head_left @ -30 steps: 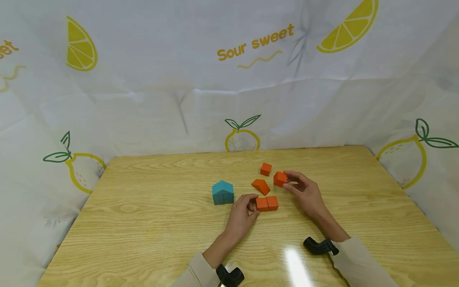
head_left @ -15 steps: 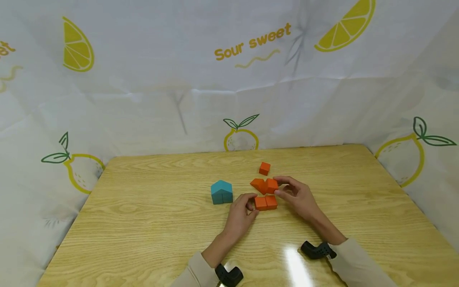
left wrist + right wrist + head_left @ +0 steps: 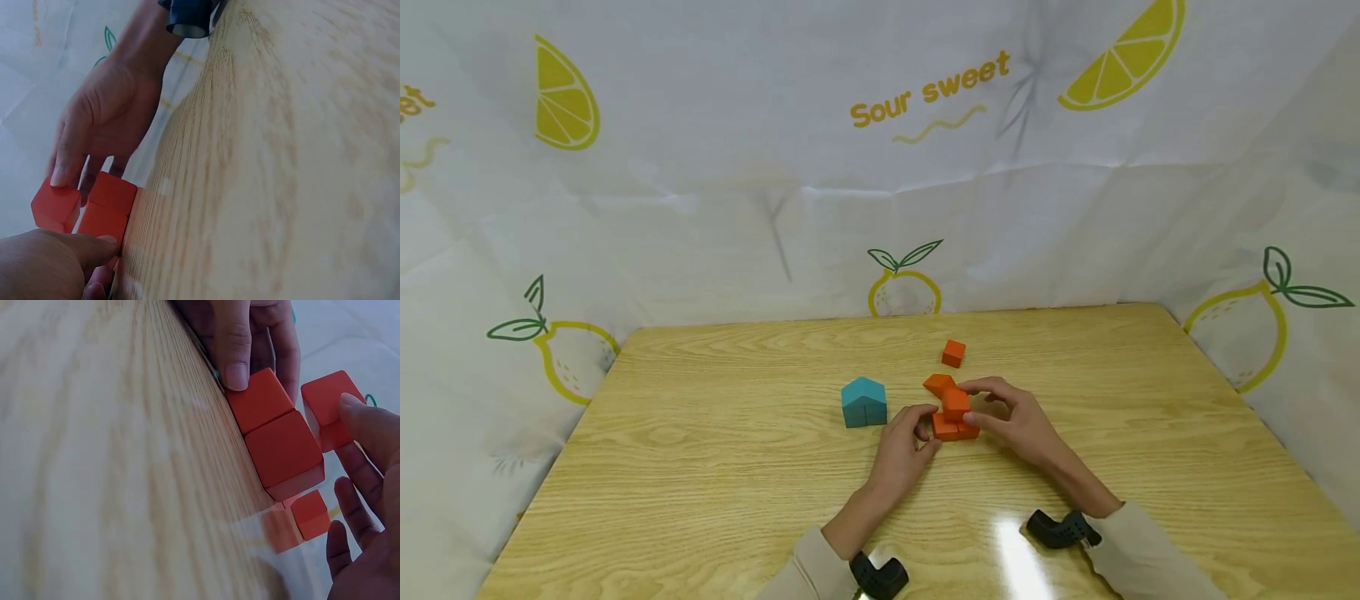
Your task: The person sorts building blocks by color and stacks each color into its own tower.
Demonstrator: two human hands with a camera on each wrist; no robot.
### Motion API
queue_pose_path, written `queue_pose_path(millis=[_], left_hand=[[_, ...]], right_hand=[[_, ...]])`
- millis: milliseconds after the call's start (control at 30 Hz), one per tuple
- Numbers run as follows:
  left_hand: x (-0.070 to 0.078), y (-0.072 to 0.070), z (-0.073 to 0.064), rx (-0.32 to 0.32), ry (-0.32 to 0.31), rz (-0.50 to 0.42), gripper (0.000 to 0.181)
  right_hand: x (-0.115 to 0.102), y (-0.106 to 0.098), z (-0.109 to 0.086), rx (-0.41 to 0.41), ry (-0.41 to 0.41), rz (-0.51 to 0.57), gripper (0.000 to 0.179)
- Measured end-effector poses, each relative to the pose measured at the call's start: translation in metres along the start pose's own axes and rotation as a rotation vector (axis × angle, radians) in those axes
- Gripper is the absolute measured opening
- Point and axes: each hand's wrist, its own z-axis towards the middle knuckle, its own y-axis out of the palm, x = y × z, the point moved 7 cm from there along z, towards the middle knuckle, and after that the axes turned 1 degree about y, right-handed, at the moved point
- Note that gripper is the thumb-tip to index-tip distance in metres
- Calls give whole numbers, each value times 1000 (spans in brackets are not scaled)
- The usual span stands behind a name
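Two orange blocks stand side by side on the table, the left one (image 3: 945, 430) against the right one (image 3: 284, 453). My left hand (image 3: 901, 457) pinches the left block at its outer side, with the thumb on its front face. Between thumb and fingers of my right hand (image 3: 1021, 423) is another orange block (image 3: 956, 403) with a slanted face. This held block is close above the pair, overlapping their tops in the head view. In the right wrist view a gap shows between it and them. Just behind lies an orange roof-shaped block (image 3: 937, 384), partly hidden.
A small orange block (image 3: 953, 353) lies farther back on the wooden table (image 3: 737, 475). Left of my left hand stands a little blue house of blocks (image 3: 864, 407) with a peaked top. A white cloth (image 3: 700, 250) printed with lemons hangs behind the table.
My right hand has carried its orange block left and toward me, from the right of the roof-shaped block to over the pair. The left hand has kept its place.
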Motion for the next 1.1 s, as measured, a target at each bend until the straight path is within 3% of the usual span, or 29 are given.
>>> queue_pose_path(millis=[100, 333, 500, 833, 1100], left_hand=[[0, 0, 0, -1, -1, 5, 40], [0, -1, 0, -5, 0, 23, 41], [-1, 0, 0, -12, -8, 27, 42], [-2, 1, 1, -13, -11, 21, 40], [-2, 0, 0, -5, -15, -17, 42]], right_hand=[[1, 1, 0, -7, -10, -26, 34], [28, 7, 1, -27, -56, -52, 38], [32, 9, 1, -41, -79, -56, 38], [27, 12, 2, -50, -111, -84, 40], [-6, 12, 2, -50, -137, -75, 37]])
